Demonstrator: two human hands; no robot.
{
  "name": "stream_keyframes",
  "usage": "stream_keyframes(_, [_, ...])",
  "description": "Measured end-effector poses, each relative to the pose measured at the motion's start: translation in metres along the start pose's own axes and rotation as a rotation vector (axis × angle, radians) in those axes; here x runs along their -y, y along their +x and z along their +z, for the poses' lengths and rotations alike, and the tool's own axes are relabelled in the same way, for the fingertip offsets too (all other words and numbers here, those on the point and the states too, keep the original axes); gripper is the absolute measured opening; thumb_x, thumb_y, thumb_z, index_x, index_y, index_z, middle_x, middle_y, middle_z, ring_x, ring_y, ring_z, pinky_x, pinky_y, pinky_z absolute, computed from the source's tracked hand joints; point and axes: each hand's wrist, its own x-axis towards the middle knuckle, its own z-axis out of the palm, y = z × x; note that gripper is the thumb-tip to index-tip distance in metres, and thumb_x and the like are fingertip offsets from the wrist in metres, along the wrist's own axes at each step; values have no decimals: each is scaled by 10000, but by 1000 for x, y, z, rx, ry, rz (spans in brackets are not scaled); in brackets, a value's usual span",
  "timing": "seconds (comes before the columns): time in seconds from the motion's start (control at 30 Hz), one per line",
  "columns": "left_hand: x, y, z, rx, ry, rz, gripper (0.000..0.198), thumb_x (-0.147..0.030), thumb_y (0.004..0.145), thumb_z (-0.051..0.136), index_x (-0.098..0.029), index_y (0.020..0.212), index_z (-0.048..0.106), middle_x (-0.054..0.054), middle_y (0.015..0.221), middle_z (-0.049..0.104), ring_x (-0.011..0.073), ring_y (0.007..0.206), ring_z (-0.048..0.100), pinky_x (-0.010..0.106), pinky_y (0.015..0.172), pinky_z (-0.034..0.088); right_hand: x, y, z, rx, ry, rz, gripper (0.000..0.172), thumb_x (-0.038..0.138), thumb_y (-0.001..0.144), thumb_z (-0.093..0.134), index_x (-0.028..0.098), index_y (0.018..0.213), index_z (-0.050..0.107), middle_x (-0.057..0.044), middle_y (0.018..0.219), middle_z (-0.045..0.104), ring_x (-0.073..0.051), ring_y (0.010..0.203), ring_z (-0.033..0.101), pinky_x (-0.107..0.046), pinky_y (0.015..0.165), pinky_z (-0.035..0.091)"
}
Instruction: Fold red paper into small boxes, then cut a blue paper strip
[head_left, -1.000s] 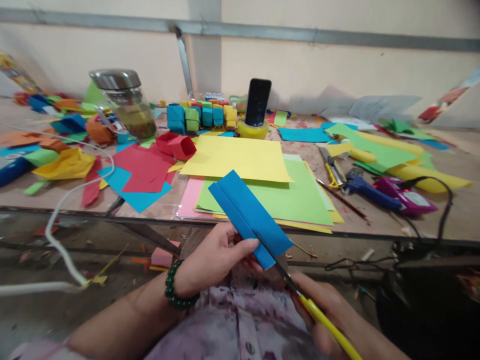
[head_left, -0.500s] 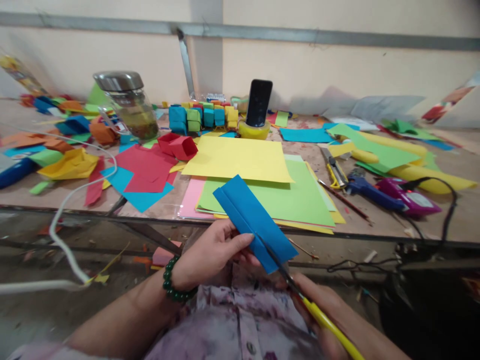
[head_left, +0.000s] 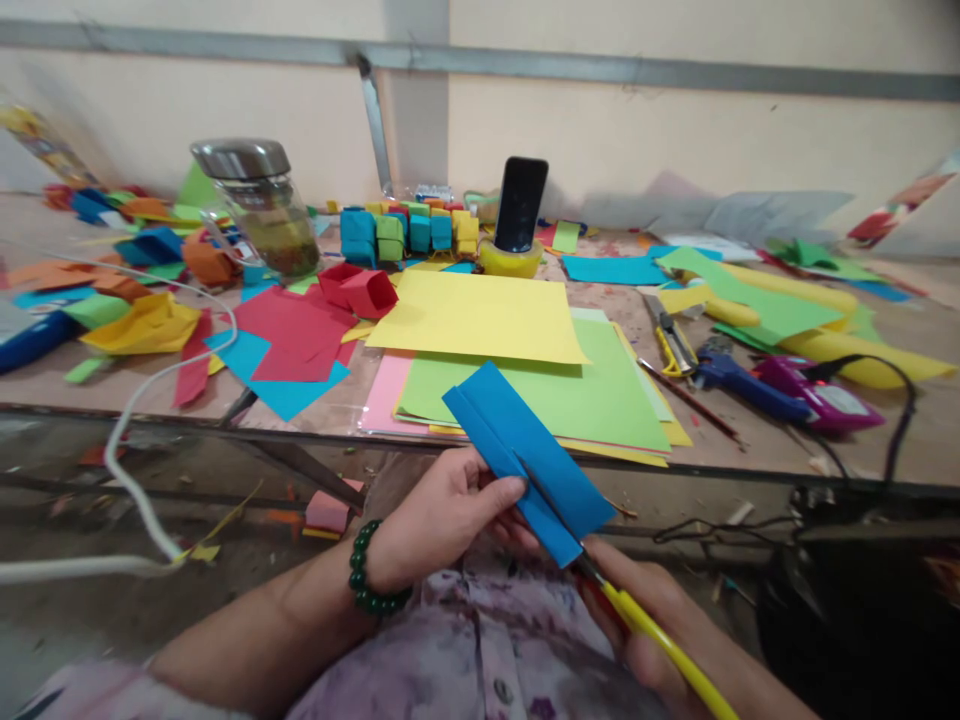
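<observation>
A strip of blue paper [head_left: 555, 460] with a lengthwise crease is pinched in my left hand [head_left: 457, 505], thumb on top, above my lap. Yellow-handled scissors [head_left: 652, 630] are gripped in my right hand [head_left: 645, 600]. Their dark blades reach into the paper from its near end, along a slit between a narrow strip and the wider part. Part of the blades is hidden by the paper. Just beyond, at the table's front edge, lies a stack of coloured sheets [head_left: 525, 400] with a yellow sheet [head_left: 480, 315] on top.
Folded paper cubes [head_left: 405, 235] and a phone [head_left: 521, 205] stand at the back. A glass jar [head_left: 274, 220] and red paper [head_left: 296, 335] are at left. To the right lie a box cutter [head_left: 671, 335], a pencil [head_left: 694, 405] and a blue-handled tool [head_left: 750, 385]. A white cable [head_left: 127, 470] hangs at left.
Both hands and the blue paper have shifted slightly right and down. The scissors now sit lower against the paper's near end, and the slit shows more plainly.
</observation>
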Motion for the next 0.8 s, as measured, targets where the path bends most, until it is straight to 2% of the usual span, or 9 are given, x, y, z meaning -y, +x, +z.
stream_keyframes(0.23, [-1,-1,-1,21,4,-23,373,-457,797,710,-107,895,627,72,705,718,145,611,688,184,568,544,1,-1,-6,30,47,17,895,860,743,377,156,1262,565,28,611,422,-98,514,310,-225,460,298])
stream_keyframes(0.43, [-5,-3,-2,25,9,-52,426,-506,776,712,-99,860,616,78,680,702,157,611,687,197,571,540,-7,-3,2,-2,77,32,893,864,724,408,191,1294,550,3,631,462,-144,570,420,-245,519,385])
stream_keyframes(0.6, [-2,-4,0,0,65,-43,465,-549,762,703,-107,863,600,78,696,703,158,584,678,211,554,536,-16,-3,16,-78,100,40,836,818,783,391,200,1334,507,-23,710,526,-184,668,491,-270,613,439])
stream_keyframes(0.73, [1,-4,0,7,92,-43,474,-562,765,691,-107,860,600,83,706,707,161,594,682,202,545,525,-5,-1,7,-31,61,-2,881,846,755,388,202,1346,495,-40,842,574,-188,730,492,-272,646,443])
stream_keyframes(0.8, [2,-4,1,4,87,-45,486,-571,753,696,-106,855,596,85,704,706,162,586,679,201,536,521,0,-1,0,18,37,17,914,873,729,378,198,1332,510,-30,811,570,-167,679,466,-256,601,426])
